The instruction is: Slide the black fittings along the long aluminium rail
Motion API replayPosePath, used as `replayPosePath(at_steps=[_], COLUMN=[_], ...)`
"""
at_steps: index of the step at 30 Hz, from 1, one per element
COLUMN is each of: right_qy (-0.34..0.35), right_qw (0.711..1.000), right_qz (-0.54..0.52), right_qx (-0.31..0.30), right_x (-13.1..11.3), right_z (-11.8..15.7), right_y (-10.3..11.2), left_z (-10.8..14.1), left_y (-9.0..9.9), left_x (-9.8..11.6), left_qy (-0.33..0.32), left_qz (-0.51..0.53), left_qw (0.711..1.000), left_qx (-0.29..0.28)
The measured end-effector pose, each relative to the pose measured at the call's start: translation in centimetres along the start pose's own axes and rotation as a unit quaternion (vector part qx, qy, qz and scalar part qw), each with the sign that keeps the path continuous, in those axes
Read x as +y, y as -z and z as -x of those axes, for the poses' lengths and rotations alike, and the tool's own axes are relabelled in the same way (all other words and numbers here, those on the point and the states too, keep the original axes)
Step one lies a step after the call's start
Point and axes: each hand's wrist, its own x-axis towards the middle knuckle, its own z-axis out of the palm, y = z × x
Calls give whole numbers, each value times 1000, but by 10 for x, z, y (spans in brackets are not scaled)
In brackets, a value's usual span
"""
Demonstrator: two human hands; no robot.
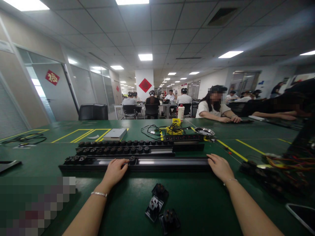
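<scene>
A long black power track rail [172, 161] with a shiny channel lies across the table in front of me. My left hand [116, 171] is closed over its left half, fingertips against a black socket module [132, 160] seated in the channel. At the rail's right end, my right hand [220, 167] curls its fingers around the edge. More socket modules [75, 159] sit at the rail's left end. Closer to me lie three loose black modules, one with its pins up [169, 219], another showing a grey face [154, 206], the third [159, 190] behind them.
Behind the rail are two more rails with rows of modules [113, 150], a grey box [115, 134], cables around a yellow holder [175, 127] and a metal bowl [204, 131]. Tangled wires and modules [268, 177] lie right, near a phone-like device [302, 214]. A co-worker [215, 106] sits opposite.
</scene>
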Motion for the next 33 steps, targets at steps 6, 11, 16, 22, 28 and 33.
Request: replayPosePath(at_steps=[6,11,16,22,28,33], right_qy=[9,16,9,-10,-16,-15], right_qw=[1000,1000,1000,1000,1000,1000], right_qz=[10,13,9,4,3,4], right_qx=[4,17,11,-7,-19,-18], right_x=[0,-1,-2,-4,-5,-6], right_z=[0,0,0,1,1,1], right_y=[-2,-2,-1,2,4,4], left_z=[1,1,2,3,3,3], left_y=[2,2,5,2,1,4], left_x=[7,12,14,17,20,24], left_qy=[-7,-19,-24,-41,-53,-50], left_qz=[-3,-5,-13,-16,-20,-27], left_qw=[1000,999,999,998,997,996], left_qx=[-20,-40,-41,-55,-58,-64])
